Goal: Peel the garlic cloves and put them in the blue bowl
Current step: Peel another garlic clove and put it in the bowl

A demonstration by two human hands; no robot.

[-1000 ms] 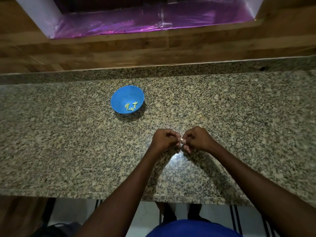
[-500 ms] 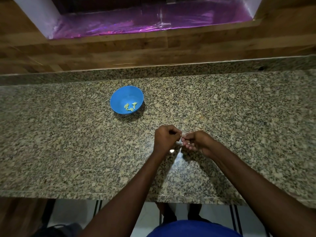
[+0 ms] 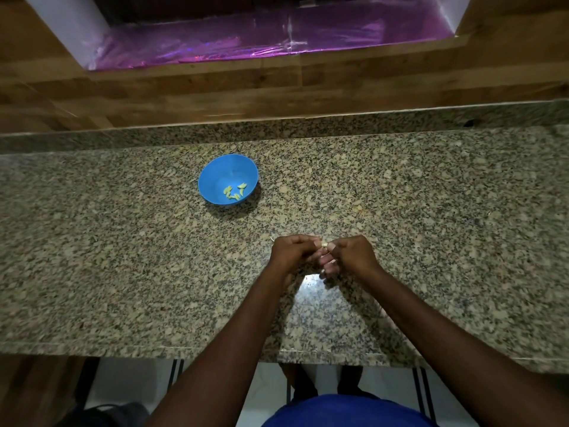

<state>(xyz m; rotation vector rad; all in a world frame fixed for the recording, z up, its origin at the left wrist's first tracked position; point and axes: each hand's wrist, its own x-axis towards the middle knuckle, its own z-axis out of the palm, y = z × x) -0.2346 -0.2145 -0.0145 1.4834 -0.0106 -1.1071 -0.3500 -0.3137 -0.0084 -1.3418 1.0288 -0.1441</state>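
A blue bowl [image 3: 215,175] stands on the speckled granite counter [image 3: 123,257], left of centre, with several pale yellow peeled cloves [image 3: 234,192] in its bottom. Nearer to me and to the bowl's right, my two hands meet just above the counter. My left hand [image 3: 291,252] and my right hand [image 3: 351,255] both have curled fingers and pinch one small pale garlic clove [image 3: 324,243] between their fingertips. Most of the clove is hidden by the fingers.
A thin scrap of garlic skin [image 3: 272,238] lies on the counter by my left hand. Behind the counter runs a low granite upstand and a wooden wall with a purple foil-lined opening [image 3: 261,35]. The counter's front edge is just below my forearms.
Both hands have stayed at the same spot on the counter, working the clove between their fingertips. The bowl and its cloves have not moved.
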